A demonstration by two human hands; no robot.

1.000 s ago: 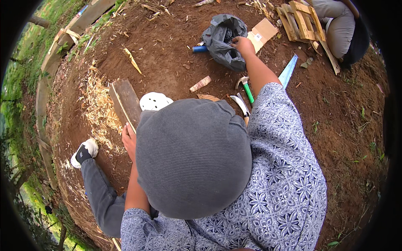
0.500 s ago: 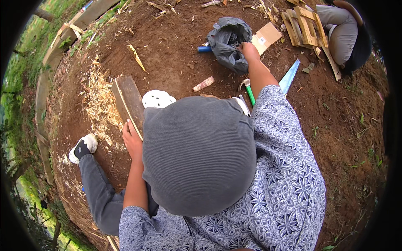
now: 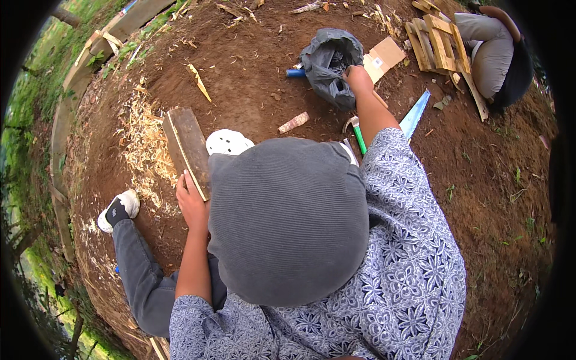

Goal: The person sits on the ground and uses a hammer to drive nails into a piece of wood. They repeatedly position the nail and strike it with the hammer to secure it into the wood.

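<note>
My left hand (image 3: pixel 192 201) grips the near end of a wooden board (image 3: pixel 188 144), its fingers laid along the pale edge. The board slants away from me, dark brown on its faces. Out at the far right, my right hand (image 3: pixel 359 80) is closed on the rim of a black plastic bag (image 3: pixel 329 84), which gapes open on the ground. What lies inside the bag is too dark to make out. A blue cylindrical thing (image 3: pixel 295 72) pokes out beside the bag. My grey cap hides the ground close in front of me.
A hammer with a green handle (image 3: pixel 359 137) and a blue-bladed saw (image 3: pixel 414 114) lie below my right arm. Cardboard (image 3: pixel 384 59) rests beside the bag. Wood shavings (image 3: pixel 144 141) cover dirt at left. Another person's leg (image 3: pixel 493 51) is at far right, next to a slatted wooden piece (image 3: pixel 441 45).
The whole view has shifted slightly. My left hand stays on the board, and my right hand remains at the bag's rim.
</note>
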